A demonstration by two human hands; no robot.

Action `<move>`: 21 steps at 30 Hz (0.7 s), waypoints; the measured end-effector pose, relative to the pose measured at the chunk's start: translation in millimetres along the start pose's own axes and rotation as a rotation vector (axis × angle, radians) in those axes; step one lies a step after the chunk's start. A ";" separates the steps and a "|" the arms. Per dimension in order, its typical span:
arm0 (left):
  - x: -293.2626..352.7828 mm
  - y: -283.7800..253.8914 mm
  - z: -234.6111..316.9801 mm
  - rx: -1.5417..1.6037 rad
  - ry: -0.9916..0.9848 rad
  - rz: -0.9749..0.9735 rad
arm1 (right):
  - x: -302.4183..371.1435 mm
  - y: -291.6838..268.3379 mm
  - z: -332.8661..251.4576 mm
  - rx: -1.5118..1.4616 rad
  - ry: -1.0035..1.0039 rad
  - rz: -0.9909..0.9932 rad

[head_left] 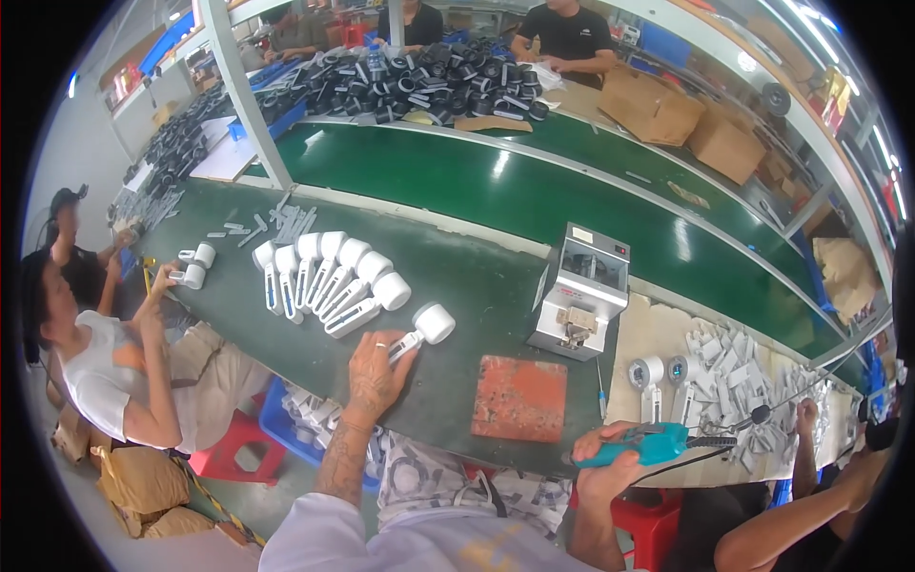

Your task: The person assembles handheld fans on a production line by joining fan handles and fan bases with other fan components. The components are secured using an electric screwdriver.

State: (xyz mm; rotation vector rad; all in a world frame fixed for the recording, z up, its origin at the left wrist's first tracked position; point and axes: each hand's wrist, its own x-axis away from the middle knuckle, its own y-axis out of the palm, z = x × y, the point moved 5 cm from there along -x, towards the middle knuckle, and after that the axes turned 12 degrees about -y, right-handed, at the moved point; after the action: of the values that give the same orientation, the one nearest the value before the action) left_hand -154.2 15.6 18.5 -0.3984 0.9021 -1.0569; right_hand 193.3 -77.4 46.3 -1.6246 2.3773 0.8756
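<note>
My left hand [376, 370] is closed round the handle of a white round-headed handheld device [434, 324], which lies on the green table [429, 405]. A teal electric screwdriver [648, 444] is gripped in my right hand [608, 469] over the table's near edge, its tip pointing right and a black cord attached. Several similar white devices [353, 254] lie fanned out beyond my left hand. Between my hands rests a reddish-brown square pad [519, 398]. Two white devices with open round heads [646, 374] lie beyond the electric screwdriver.
A silver metal machine [577, 305] stands on the table, with a thin blue-handled screwdriver [601, 391] nearby. Loose pale parts [753, 381] are heaped at right. Behind runs a green conveyor [429, 176]. A blue bin [276, 415] sits below the table. Co-workers sit left and right.
</note>
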 end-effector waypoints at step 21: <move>31.1 -34.6 -49.7 -0.075 -0.156 -0.033 | 0.6 3.8 9.2 0.035 0.007 -0.009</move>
State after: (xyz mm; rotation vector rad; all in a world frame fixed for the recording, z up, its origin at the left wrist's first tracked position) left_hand -207.7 -21.5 -1.5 -0.5524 0.7994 -1.0099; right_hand 187.7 -72.1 40.0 -1.6269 2.3739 0.8233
